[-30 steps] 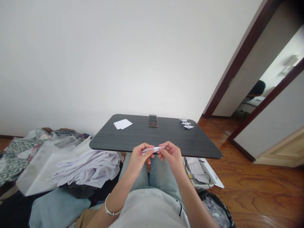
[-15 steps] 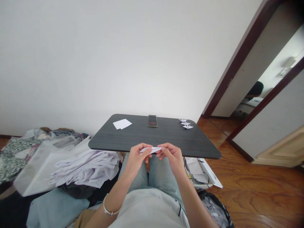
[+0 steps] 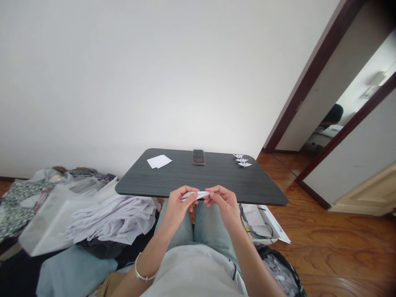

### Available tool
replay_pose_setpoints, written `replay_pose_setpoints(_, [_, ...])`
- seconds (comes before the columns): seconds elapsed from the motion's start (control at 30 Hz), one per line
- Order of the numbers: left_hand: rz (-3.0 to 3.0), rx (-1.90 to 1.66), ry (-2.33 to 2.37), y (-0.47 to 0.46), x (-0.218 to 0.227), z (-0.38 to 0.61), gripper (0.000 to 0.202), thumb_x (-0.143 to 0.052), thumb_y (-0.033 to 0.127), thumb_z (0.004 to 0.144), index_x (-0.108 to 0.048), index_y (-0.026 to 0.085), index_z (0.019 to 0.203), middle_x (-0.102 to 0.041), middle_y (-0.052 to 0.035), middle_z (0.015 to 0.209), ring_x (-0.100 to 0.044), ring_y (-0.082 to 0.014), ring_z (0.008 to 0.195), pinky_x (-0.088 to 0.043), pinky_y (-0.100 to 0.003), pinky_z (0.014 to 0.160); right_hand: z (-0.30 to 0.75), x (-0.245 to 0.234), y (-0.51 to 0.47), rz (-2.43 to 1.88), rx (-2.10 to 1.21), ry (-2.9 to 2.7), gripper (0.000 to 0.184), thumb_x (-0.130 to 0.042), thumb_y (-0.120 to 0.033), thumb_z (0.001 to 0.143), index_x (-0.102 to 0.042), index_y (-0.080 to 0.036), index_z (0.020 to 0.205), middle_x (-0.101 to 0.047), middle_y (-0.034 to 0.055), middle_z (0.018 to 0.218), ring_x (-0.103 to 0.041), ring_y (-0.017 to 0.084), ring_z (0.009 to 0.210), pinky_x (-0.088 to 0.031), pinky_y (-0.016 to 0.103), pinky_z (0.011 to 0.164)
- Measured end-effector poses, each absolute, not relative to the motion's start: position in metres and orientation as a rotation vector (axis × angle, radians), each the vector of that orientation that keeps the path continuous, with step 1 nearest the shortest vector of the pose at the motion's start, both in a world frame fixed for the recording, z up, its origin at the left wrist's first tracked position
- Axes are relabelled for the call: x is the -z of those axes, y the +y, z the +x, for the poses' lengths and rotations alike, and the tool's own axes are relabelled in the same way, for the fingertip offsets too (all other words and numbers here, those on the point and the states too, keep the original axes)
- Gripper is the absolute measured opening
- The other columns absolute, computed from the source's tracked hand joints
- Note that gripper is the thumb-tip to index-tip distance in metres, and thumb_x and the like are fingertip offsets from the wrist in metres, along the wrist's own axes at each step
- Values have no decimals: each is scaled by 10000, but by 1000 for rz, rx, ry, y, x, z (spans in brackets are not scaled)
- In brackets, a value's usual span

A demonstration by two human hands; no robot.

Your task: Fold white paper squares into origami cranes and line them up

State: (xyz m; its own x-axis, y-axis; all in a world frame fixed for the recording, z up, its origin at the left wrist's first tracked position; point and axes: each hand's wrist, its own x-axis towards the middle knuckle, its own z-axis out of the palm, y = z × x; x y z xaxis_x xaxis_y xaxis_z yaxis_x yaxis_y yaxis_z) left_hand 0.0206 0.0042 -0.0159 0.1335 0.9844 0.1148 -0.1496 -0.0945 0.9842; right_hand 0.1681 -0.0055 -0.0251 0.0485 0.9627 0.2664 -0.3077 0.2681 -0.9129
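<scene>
A narrow folded strip of white paper [image 3: 196, 195] is pinched between my two hands, above my lap and close to the near edge of the table. My left hand [image 3: 181, 205] grips its left end between thumb and fingers. My right hand [image 3: 221, 202] grips the right end the same way. Part of the paper is hidden by my fingers. On the dark wood-grain table [image 3: 213, 181] lie a small stack of white paper sheets [image 3: 159, 161], a phone [image 3: 199, 156] standing upright, and several small folded paper figures [image 3: 242, 161].
Heaped clothes and white bags [image 3: 108, 218] lie to the left of my knees. An open box with cables [image 3: 258, 222] sits on the wooden floor [image 3: 337, 247] to the right. A doorway [image 3: 328, 123] at the right shows a dark-haired person's head or a chair back, unclear.
My hands have stayed almost still on the paper strip, with the fingers shifting slightly along it. The view has tilted a little.
</scene>
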Motion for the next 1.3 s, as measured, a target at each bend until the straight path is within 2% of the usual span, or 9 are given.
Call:
replay_pose_setpoints(0.33, [1285, -1247, 971, 5, 15, 19, 232, -667, 336, 692, -658, 120, 777, -609, -3, 547, -491, -85, 437, -353, -177, 393, 167, 21, -8, -820, -1096, -1068, 150, -694, -315, 691, -683, -175, 744, -685, 19, 597, -618, 128, 514, -509, 231, 490])
replay_pose_setpoints(0.67, [1350, -1258, 973, 2, 15, 17, 226, -647, 331, 718, -653, 119, 793, -598, 0, 554, -490, -78, 438, -367, -173, 404, 166, 23, -8, -768, -1144, -995, 153, -710, -305, 683, -669, -168, 738, -681, 14, 599, -610, 111, 517, -499, 200, 478])
replay_pose_setpoints(1.03, [1378, -1262, 974, 0, 13, 18, 206, -645, 325, 718, -659, 129, 780, -611, 1, 563, -498, -86, 449, -377, -184, 423, 160, 24, -12, -751, -1063, -984, 95, -650, -275, 723, -633, -184, 703, -631, -8, 579, -588, 115, 538, -491, 204, 488])
replay_pose_setpoints(1.2, [1420, -1268, 995, 1, 12, 16, 210, -645, 333, 715, -665, 134, 779, -617, -1, 568, -515, -95, 460, -379, -183, 422, 163, 23, -10, -769, -1141, -994, 186, -634, -365, 734, -625, -181, 761, -662, 12, 606, -617, 137, 541, -500, 227, 484])
replay_pose_setpoints(1.3, [1458, -1257, 1013, 1, 11, 14, 217, -637, 341, 724, -665, 135, 786, -622, -3, 579, -514, -91, 462, -382, -180, 427, 166, 24, -9, -821, -1172, -1057, 223, -647, -385, 734, -628, -167, 693, -665, 13, 587, -591, 110, 478, -492, 209, 469])
